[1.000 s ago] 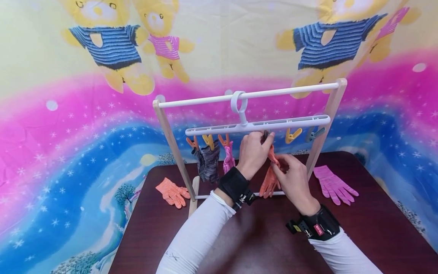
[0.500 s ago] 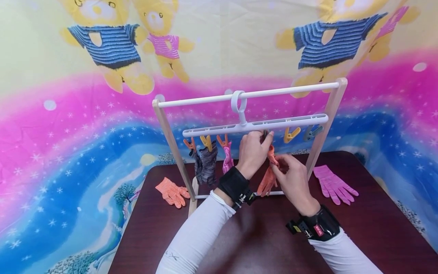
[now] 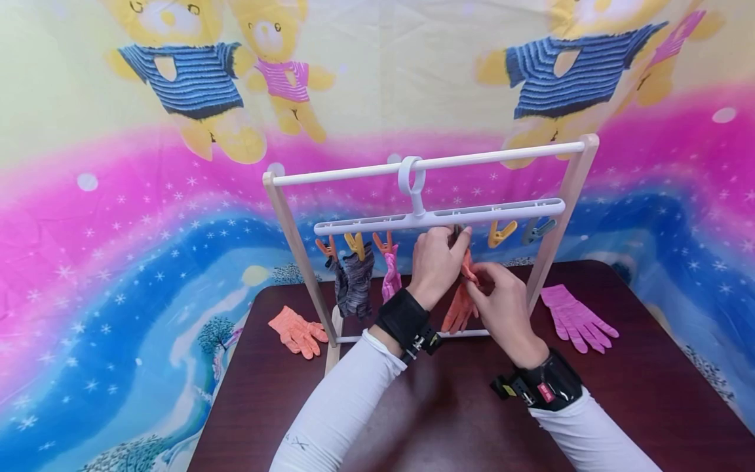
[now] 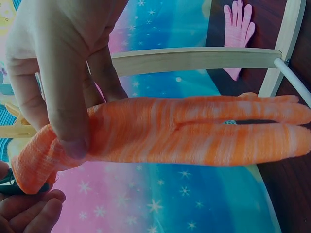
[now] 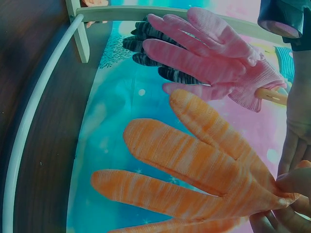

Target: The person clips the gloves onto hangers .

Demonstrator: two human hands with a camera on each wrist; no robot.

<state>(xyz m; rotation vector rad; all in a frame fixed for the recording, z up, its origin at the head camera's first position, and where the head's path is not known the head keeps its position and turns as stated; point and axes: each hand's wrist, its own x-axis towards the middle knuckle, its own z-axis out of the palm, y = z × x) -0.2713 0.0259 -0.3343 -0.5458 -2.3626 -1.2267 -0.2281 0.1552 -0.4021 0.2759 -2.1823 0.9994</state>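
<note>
An orange knitted glove (image 3: 459,308) hangs fingers-down under the right half of the white hanger (image 3: 371,224). High at the cuff, my left hand (image 3: 438,259) pinches a dark clothespin (image 4: 10,185), which is mostly hidden by the fingers. My right hand (image 3: 504,305) is lower, thumb and fingers pinching the glove near its cuff; the left wrist view shows this pinch from the side, with the cuff folded over close to the clip. In the right wrist view, the spread glove fingers fan out from the right hand's fingertips (image 5: 291,187).
Orange and yellow clothespins hold grey gloves (image 3: 356,278) and a pink glove (image 3: 391,275) on the hanger's left half. Yellow (image 3: 501,234) and grey-blue (image 3: 539,229) clothespins dangle at right. An orange glove (image 3: 297,331) and a pink glove (image 3: 578,318) lie on the table beside the wooden rack (image 3: 293,255).
The right hand has shifted slightly up and left, and the held orange glove's fingers have swung left. The hanger has moved a little left. The left hand stays at the clothespin.
</note>
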